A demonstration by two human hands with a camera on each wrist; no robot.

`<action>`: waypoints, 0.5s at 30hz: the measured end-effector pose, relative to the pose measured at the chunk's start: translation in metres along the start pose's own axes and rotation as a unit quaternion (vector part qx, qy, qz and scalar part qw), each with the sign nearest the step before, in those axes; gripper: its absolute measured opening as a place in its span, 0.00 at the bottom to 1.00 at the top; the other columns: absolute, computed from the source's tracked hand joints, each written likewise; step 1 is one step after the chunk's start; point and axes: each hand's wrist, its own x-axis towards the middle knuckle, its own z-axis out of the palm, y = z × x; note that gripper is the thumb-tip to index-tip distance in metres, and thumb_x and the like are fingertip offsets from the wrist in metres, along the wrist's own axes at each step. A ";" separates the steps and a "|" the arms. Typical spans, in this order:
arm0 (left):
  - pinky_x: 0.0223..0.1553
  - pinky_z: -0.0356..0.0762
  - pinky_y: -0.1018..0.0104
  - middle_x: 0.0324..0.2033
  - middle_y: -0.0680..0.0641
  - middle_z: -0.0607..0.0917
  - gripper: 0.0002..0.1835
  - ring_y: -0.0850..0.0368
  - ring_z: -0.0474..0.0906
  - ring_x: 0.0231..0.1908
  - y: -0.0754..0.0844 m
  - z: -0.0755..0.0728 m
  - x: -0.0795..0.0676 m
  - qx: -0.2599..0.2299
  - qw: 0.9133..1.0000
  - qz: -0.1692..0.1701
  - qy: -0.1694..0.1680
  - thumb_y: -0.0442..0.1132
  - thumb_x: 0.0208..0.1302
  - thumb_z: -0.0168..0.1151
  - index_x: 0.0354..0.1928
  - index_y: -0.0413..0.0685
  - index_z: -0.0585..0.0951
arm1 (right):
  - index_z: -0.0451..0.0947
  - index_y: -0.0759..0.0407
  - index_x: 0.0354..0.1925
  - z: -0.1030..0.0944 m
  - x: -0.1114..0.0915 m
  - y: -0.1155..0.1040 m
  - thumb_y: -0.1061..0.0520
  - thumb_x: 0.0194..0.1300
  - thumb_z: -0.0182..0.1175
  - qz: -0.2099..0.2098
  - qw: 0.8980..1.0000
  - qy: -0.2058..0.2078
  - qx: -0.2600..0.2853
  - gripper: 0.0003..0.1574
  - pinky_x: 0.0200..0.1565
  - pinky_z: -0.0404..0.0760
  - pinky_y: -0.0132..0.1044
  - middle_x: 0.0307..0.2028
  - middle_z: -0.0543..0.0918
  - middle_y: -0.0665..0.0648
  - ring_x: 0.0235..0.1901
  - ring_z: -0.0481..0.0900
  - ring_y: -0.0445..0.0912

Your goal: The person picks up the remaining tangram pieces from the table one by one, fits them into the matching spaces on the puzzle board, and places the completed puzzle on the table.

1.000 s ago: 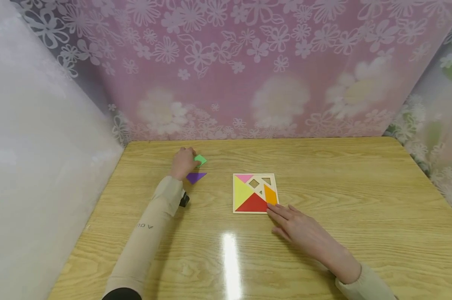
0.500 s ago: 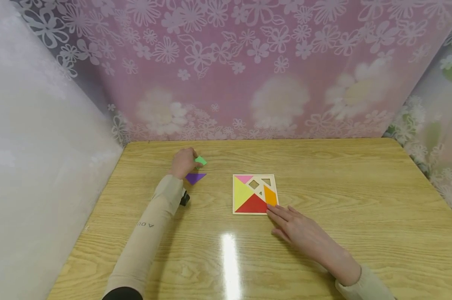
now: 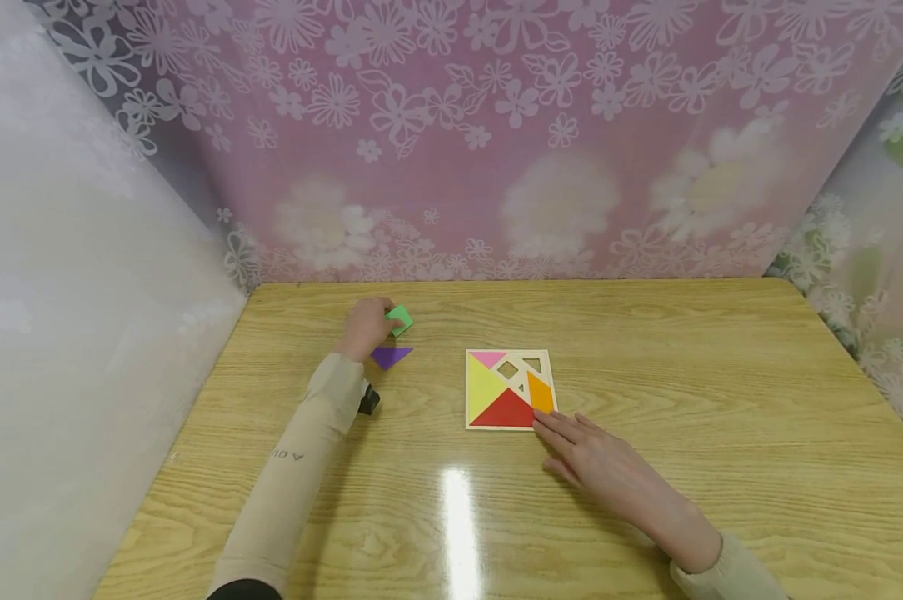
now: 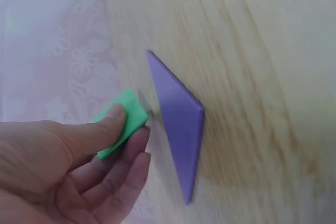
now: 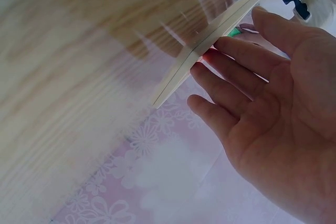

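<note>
pale, wood-grained tabletop (image 3: 684,375) stretched beneath both hands, with a pink flowered curtain (image 3: 436,167) hanging behind its far edge. the left hand (image 3: 367,327) pinched a green square (image 3: 400,320) at the far left of the table, thumb (image 4: 113,121) laid over its face and the other fingers (image 4: 130,182) bent beneath, leaving a gap no wider than the piece. from the left wrist camera the square looked tilted; i couldn't tell whether any edge touched the wood. just beside it, but apart, a purple triangle (image 3: 391,357) lay flat, nearer the person.

the right hand (image 3: 594,457) had its fingers stretched out straight, tips touching the near right corner of a wooden puzzle board (image 3: 515,356), well apart from the left hand. in that board sat a yellow triangle (image 3: 483,388) on the left, a red triangle (image 3: 506,410) along the near side, a pink triangle (image 3: 488,358) at the far left corner and an orange parallelogram (image 3: 541,393) at the right; three cut-outs were unfilled. a black device (image 3: 369,400) sat by the left wrist, and beige sleeves (image 3: 294,467) covered the forearms.
</note>
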 end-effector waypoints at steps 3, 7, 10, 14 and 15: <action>0.30 0.76 0.64 0.45 0.34 0.87 0.24 0.54 0.75 0.27 0.002 -0.001 -0.003 -0.031 0.999 0.013 0.012 0.39 0.69 0.66 0.63 0.36 0.77 | 0.73 0.66 0.68 0.000 0.000 0.000 0.52 0.71 0.64 0.001 1.000 -0.001 0.001 0.33 0.64 0.73 0.55 0.67 0.75 0.63 0.64 0.76 0.57; 0.24 0.69 0.72 0.42 0.35 0.86 0.25 0.60 0.71 0.22 0.006 -0.003 -0.007 -0.079 0.996 0.029 0.024 0.36 0.69 0.66 0.66 0.42 0.75 | 0.73 0.66 0.67 0.000 -0.001 0.000 0.52 0.71 0.64 0.002 1.000 -0.001 0.001 0.33 0.64 0.73 0.55 0.67 0.75 0.63 0.64 0.76 0.57; 0.28 0.76 0.69 0.47 0.35 0.86 0.23 0.55 0.79 0.28 0.008 -0.004 -0.011 -0.092 0.994 0.040 0.032 0.35 0.69 0.66 0.65 0.42 0.76 | 0.73 0.66 0.68 0.000 -0.001 0.000 0.52 0.71 0.64 0.002 1.000 -0.002 -0.001 0.33 0.64 0.73 0.55 0.67 0.75 0.63 0.64 0.76 0.57; 0.34 0.82 0.61 0.47 0.34 0.86 0.22 0.46 0.85 0.35 0.010 -0.003 -0.014 -0.091 0.994 0.054 0.041 0.35 0.68 0.66 0.62 0.40 0.77 | 0.73 0.66 0.68 0.000 0.000 0.000 0.52 0.71 0.64 0.001 1.000 -0.004 0.000 0.33 0.64 0.73 0.55 0.67 0.75 0.63 0.64 0.76 0.56; 0.35 0.83 0.60 0.46 0.34 0.87 0.21 0.46 0.85 0.36 0.011 -0.002 -0.014 -0.092 0.993 0.055 0.043 0.36 0.68 0.66 0.62 0.39 0.78 | 0.73 0.66 0.68 0.000 0.000 0.000 0.52 0.71 0.64 0.002 1.000 -0.004 0.001 0.33 0.64 0.73 0.55 0.67 0.75 0.63 0.64 0.76 0.57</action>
